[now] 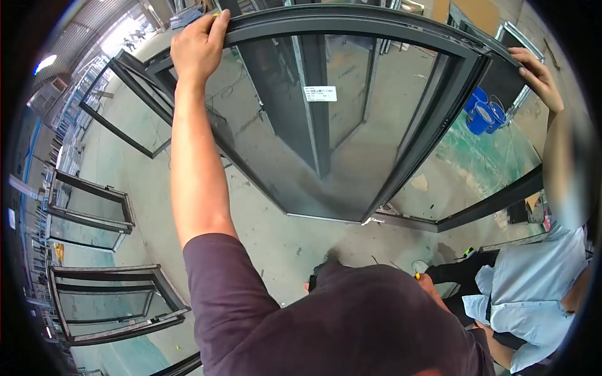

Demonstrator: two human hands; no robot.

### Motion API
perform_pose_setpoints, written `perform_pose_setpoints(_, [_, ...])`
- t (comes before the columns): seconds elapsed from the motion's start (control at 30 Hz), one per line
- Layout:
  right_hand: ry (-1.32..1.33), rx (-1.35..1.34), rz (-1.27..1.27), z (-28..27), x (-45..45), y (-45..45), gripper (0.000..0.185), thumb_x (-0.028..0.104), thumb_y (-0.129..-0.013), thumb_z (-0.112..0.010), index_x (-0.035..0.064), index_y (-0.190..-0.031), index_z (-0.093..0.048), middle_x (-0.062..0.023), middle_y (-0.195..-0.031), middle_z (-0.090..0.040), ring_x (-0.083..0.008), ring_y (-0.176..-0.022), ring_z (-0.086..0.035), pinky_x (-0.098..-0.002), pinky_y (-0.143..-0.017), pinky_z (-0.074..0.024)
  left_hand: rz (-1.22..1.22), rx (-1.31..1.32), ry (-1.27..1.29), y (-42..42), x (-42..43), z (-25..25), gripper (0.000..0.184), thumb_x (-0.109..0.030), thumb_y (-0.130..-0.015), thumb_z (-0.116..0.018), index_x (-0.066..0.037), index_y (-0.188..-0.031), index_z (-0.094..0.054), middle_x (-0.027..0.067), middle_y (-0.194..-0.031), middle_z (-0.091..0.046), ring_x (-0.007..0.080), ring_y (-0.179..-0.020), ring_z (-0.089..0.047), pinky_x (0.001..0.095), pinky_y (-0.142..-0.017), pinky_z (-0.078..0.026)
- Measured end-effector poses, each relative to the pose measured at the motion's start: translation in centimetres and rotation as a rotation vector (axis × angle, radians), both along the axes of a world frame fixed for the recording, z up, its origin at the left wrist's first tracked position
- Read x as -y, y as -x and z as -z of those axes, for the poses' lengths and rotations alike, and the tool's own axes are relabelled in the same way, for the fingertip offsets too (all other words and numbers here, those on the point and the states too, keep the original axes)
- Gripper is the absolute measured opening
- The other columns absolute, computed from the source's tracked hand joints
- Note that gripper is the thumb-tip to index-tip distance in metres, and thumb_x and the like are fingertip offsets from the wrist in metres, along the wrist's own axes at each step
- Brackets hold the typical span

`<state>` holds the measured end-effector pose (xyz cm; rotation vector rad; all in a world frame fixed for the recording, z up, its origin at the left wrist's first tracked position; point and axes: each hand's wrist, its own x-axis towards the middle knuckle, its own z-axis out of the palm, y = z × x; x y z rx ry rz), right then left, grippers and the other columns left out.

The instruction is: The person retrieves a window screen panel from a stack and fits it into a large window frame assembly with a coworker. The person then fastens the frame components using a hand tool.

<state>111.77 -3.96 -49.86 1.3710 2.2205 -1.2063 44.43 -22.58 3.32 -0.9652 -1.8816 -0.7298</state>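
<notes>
My left hand (199,47) is raised and closed over the top rail of a large dark grey window frame (351,24). A bit of yellow shows by its thumb; what it is I cannot make out. The frame stands upright, with a dark pane and a white label (320,94). Low beside my body, my right hand (431,289) is closed round a small tool with a yellow-orange end (418,276); the rest of the tool is hidden. My torso covers most of my right arm. A co-worker's hand (537,74) rests on the frame's far right corner.
The co-worker in a light blue shirt (533,301) is close on my right. Other dark frames stand at the left, including a lower one (113,276) and an upper one (119,136). Blue buckets (481,118) sit on the floor (251,213) behind the frame at right.
</notes>
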Motion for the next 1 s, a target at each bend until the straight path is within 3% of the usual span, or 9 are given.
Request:
perform_pose_setpoints(0.23, [-0.008, -0.015, 0.018, -1.4, 0.6, 2.0, 0.025, 0.028, -0.081, -0.062, 0.0046, -0.085, -0.068, -0.0166, -0.076, -0.066, -0.0308, -0.078, -0.065, -0.0413, -0.068, -0.0487, -0.042, -0.076, -0.062, 0.3, -0.5, 0.4, 0.048, -0.050, -0.091, -0.049, -0.009, -0.069, -0.058, 0.0133, -0.069, -0.061, 0.0355, -0.072, -0.059, 0.0433, -0.068, -0.042])
perform_pose_setpoints(0.37, [0.014, -0.035, 0.034, -1.2, 0.8, 2.2, 0.026, 0.028, -0.080, -0.067, 0.0023, -0.083, -0.068, -0.0186, -0.070, -0.065, -0.0278, -0.076, -0.065, -0.0391, -0.068, -0.0477, -0.049, -0.029, -0.048, 0.5, -0.5, 0.5, 0.048, -0.050, -0.092, -0.048, -0.009, -0.069, -0.058, 0.0122, -0.070, -0.061, 0.0339, -0.074, -0.059, 0.0422, -0.071, -0.042])
perform_pose_setpoints(0.43, [0.024, 0.082, -0.069, -0.8, 0.7, 1.6, 0.025, 0.024, -0.084, -0.064, 0.0037, -0.099, -0.068, -0.0197, -0.088, -0.068, -0.0257, -0.085, -0.065, -0.0365, -0.075, -0.0481, -0.053, -0.032, -0.044, 0.6, -0.5, 0.5, 0.047, -0.049, -0.092, -0.048, -0.009, -0.070, -0.059, 0.0118, -0.069, -0.060, 0.0326, -0.074, -0.058, 0.0412, -0.072, -0.041])
perform_pose_setpoints(1.0, [-0.057, 0.093, 0.041, -3.2, 2.9, 1.1, 0.029, 0.030, -0.078, -0.064, 0.0014, -0.081, -0.066, -0.0201, -0.076, -0.066, -0.0336, -0.075, -0.065, -0.0408, -0.069, -0.0496, -0.037, -0.009, -0.074, 0.5, -0.6, 0.6, 0.045, -0.047, -0.091, -0.053, -0.007, -0.072, -0.060, 0.0122, -0.071, -0.061, 0.0323, -0.072, -0.058, 0.0394, -0.074, -0.042])
